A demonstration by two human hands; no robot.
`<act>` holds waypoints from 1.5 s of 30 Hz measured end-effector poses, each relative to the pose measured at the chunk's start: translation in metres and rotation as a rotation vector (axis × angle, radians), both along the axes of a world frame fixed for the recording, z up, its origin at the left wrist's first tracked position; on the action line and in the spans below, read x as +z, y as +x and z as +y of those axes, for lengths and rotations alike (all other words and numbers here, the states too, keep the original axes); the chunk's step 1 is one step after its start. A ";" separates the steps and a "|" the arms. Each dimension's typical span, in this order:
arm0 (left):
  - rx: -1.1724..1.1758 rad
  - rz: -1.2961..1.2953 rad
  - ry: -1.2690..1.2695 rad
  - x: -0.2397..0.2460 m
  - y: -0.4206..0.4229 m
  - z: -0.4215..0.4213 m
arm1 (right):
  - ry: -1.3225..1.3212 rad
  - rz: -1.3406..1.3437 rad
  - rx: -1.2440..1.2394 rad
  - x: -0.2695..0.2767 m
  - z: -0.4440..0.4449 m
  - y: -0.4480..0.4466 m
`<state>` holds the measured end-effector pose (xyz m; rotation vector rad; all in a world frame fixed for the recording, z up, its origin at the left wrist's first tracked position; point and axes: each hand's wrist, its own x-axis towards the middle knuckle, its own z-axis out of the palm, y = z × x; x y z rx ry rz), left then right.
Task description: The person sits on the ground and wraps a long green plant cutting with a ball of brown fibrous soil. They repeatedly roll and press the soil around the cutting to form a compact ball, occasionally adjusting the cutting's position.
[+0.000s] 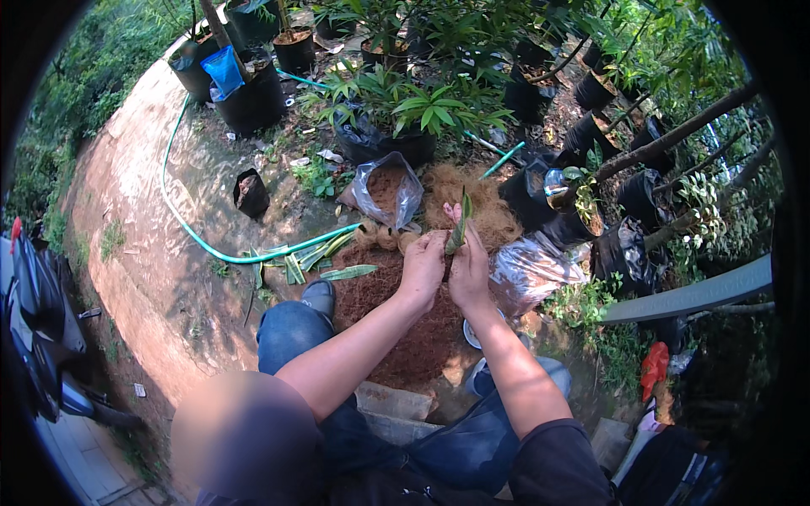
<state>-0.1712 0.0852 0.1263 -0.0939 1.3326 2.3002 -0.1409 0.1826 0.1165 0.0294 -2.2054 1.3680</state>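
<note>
A small snake plant (462, 221) stands upright between my two hands, its leaves pointing away from me. My left hand (423, 265) cups its base from the left, and my right hand (469, 269) closes around it from the right. My palms and fingers hide whatever is at the base. Below them spreads a heap of reddish-brown fibrous soil (405, 345). Just beyond my left hand are several round fibre balls (383, 239). Loose coconut fibre (490, 209) lies past my right hand. Cut snake plant leaves (348, 272) rest on the ground to the left.
An opened clear bag of brown soil (385, 190) stands ahead, with another plastic bag (535, 269) at right. A green hose (190, 229) curves across the left ground. Black-potted plants (386, 148) fill the far side. A grey bar (690, 294) juts in from the right.
</note>
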 end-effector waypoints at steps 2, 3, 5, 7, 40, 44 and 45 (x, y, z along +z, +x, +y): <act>-0.003 -0.101 0.082 0.003 -0.001 -0.001 | 0.026 0.026 -0.021 0.005 0.000 -0.001; -0.008 -0.143 0.135 0.005 -0.002 -0.002 | 0.011 0.042 -0.038 0.009 0.000 -0.002; 0.008 -0.235 0.226 0.009 -0.003 -0.002 | -0.031 0.087 -0.055 0.016 0.001 -0.001; 0.032 -0.324 0.296 0.012 -0.004 0.000 | -0.088 0.140 -0.043 0.021 0.002 0.003; 0.150 -0.174 0.061 0.004 0.011 -0.004 | 0.019 0.162 -0.009 0.014 -0.014 0.016; 0.175 -0.175 0.090 -0.003 0.016 -0.006 | 0.025 0.133 -0.003 0.014 -0.020 0.018; 0.184 -0.173 0.073 -0.004 0.017 -0.007 | 0.024 0.124 0.002 0.015 -0.021 0.018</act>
